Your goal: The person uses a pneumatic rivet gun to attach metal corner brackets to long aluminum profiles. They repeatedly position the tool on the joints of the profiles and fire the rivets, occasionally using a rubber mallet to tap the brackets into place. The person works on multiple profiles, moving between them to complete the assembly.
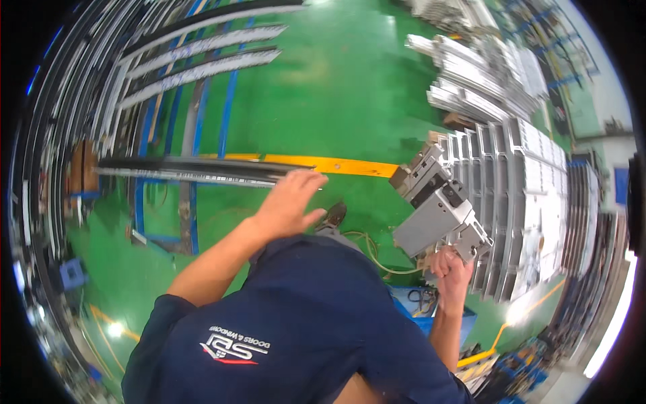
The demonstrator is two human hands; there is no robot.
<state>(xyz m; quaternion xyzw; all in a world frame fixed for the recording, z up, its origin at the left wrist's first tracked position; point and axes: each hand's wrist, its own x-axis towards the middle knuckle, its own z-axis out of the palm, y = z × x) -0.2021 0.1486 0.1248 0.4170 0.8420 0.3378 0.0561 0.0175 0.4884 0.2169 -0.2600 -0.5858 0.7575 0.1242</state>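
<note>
The right hand point(449, 264) curls at the near end of a boxy grey metal machine point(431, 225), its exact grip unclear; the left hand point(286, 205), thumb and fingers spread, lies over the right end of a long black-and-silver metal profile point(195, 166); beyond, pale, dark-edged bars point(208, 75) cross blue metal rails point(227, 120).
</note>
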